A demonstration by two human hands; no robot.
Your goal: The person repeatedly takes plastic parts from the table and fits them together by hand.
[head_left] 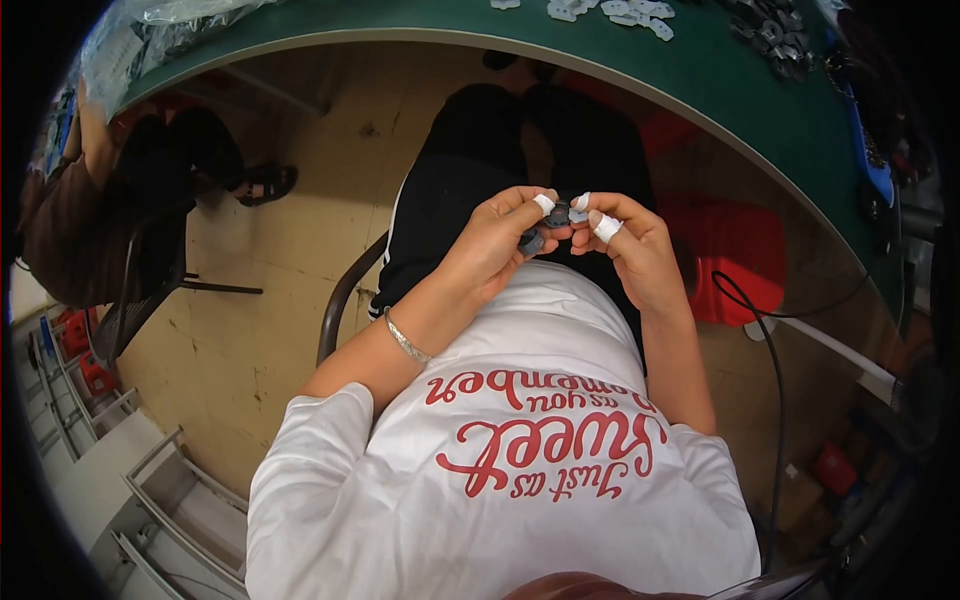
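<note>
The left hand (505, 228) pinches a small dark part (559, 214) with its thumb and fingers. The right hand (637, 240) pinches a small pale piece (577, 215) right up against it. Both little things are in the air above the lap, off the bench (690, 75), between its near edge and the white shirt (570, 540). One more dark lump (531, 241) is tucked in the left fingers. Three bits of white tape (607, 228) are on the fingers: one on the left hand, two on the right. One silver bracelet (405, 335) is on the left wrist.

The two knees in black pants (440, 170) are in the way between the hands and the bench. One red bin (740, 260) sits under the bench's near edge, by the right knee. One black cord (777, 400) hangs past the right arm.

On the bench, past the near edge, is a bunch of pale pieces (635, 12), too jumbled to count. A heap of dark bits (775, 40) lies toward the right edge, also too mixed to count. One blue tray (872, 150) is at that right edge. Clear plastic bags (120, 45) are at the left end, near one other person (70, 230) in a chair.
</note>
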